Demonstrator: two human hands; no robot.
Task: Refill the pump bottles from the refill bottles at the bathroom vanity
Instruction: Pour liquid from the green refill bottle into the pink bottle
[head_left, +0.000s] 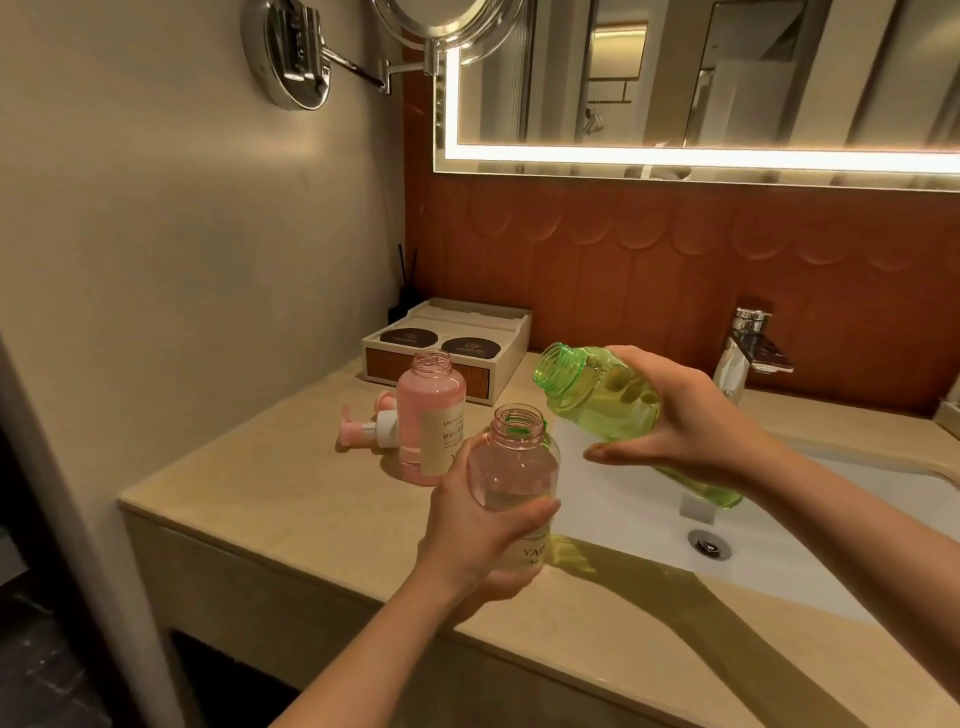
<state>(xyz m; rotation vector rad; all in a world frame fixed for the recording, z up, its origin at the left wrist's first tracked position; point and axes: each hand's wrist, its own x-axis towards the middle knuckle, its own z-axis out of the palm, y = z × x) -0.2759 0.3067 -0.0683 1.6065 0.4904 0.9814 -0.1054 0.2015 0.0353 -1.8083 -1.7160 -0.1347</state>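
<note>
The left grip (483, 535) wraps the clear bottle (514, 467) mid-body, upright over the sink's (623, 499) left rim. The right grip (691, 421) curls round the green bottle (597, 395), which is tilted with its mouth just above the clear one's. Both seem light, smooth plastic, probably slippery when wet, so hold them mid-body. Left of the sink, a pink bottle (431, 415) and pump (374, 426) sit on the polished beige counter (291, 483).

Bare forearms, slim wrists, bare left hand (483, 535), bare right hand (691, 421)
</note>
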